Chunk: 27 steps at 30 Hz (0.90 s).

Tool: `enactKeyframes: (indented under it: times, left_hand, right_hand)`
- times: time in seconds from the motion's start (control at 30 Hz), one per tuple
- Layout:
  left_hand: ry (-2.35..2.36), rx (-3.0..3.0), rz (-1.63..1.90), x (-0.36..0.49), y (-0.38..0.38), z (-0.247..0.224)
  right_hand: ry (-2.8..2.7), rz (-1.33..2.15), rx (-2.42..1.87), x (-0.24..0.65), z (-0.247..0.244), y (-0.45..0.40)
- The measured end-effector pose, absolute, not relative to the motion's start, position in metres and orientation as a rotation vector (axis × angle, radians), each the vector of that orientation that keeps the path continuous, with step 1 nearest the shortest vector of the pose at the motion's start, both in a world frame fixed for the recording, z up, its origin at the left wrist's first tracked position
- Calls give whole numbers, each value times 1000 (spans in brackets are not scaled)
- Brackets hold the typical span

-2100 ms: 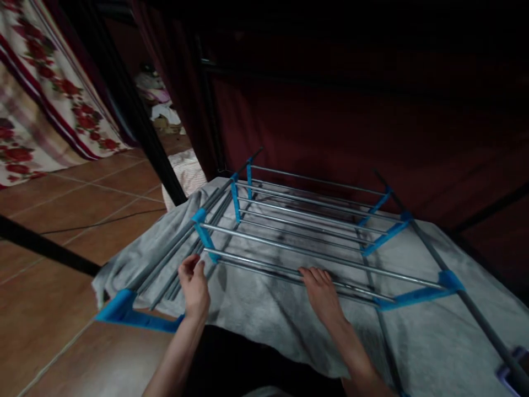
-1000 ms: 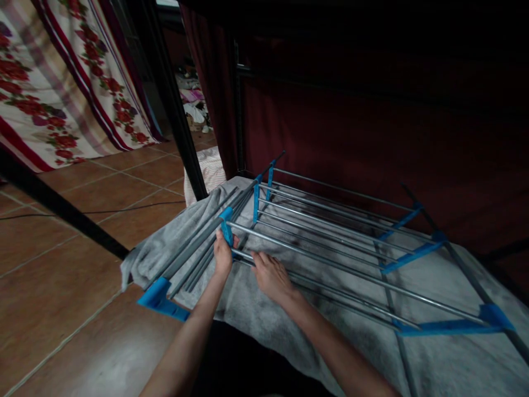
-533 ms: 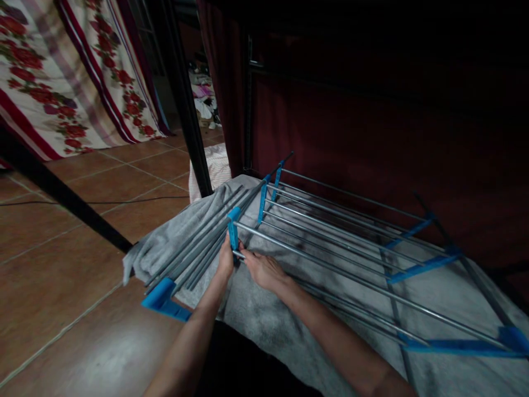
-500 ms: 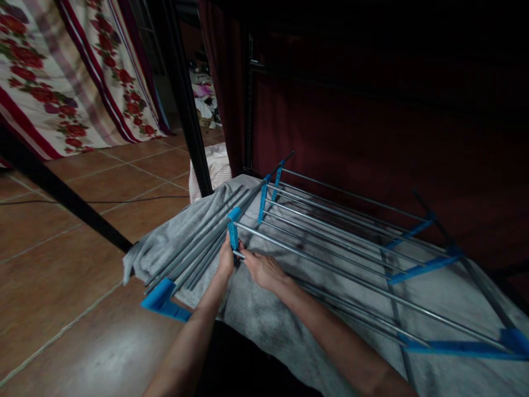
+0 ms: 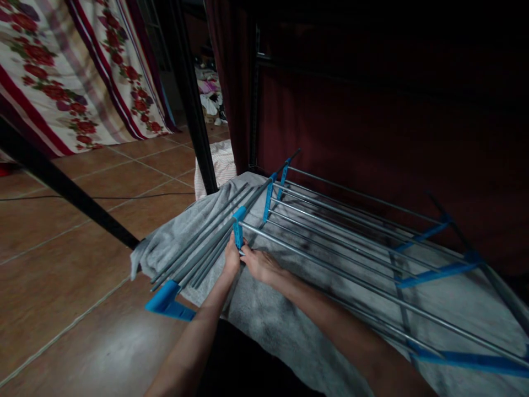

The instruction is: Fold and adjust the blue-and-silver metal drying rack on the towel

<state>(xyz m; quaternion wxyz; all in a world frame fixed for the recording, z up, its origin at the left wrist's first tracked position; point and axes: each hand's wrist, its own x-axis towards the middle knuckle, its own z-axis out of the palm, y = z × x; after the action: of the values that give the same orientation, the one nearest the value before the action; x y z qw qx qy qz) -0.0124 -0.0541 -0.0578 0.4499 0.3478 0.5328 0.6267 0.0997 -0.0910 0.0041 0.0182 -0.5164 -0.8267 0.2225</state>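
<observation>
A partly assembled rack of metal rods and blue plastic brackets, like a clothes drying rack (image 5: 330, 268), lies across a grey blanket. My left hand (image 5: 232, 255) is closed round the lower end of the near blue bracket (image 5: 238, 234). Close against it, my right hand (image 5: 260, 266) pinches the end of a metal rod at the bracket's lower end; the fingertips partly hide the joint. Further back along the same grey tube stand another blue bracket (image 5: 268, 202) and a third one (image 5: 282, 179).
Loose grey tubes (image 5: 198, 242) lie left of my hands, by a blue corner piece (image 5: 165, 298). The grey blanket (image 5: 264, 320) covers the bed. Black bed posts (image 5: 190, 99) rise at left. A thin cable (image 5: 99, 197) crosses the tiled floor; a dark red curtain (image 5: 351, 127) hangs behind.
The view has shifted slightly, so the scene sits a little further right. My right hand has moved closer to the bracket, with the rod end now at its lower end.
</observation>
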Motion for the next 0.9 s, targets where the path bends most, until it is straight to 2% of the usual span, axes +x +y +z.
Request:
enactKeyframes:
  times: [0.4,0.9]
  left_hand:
    - [1349,731,1624,-5,-55,-57]
    - [1286,725,1634,0,-57,-53]
  right_hand:
    - [-2481,607,-1484,116,1,-91]
    - [-2484,713,-1532,117,-4,-88]
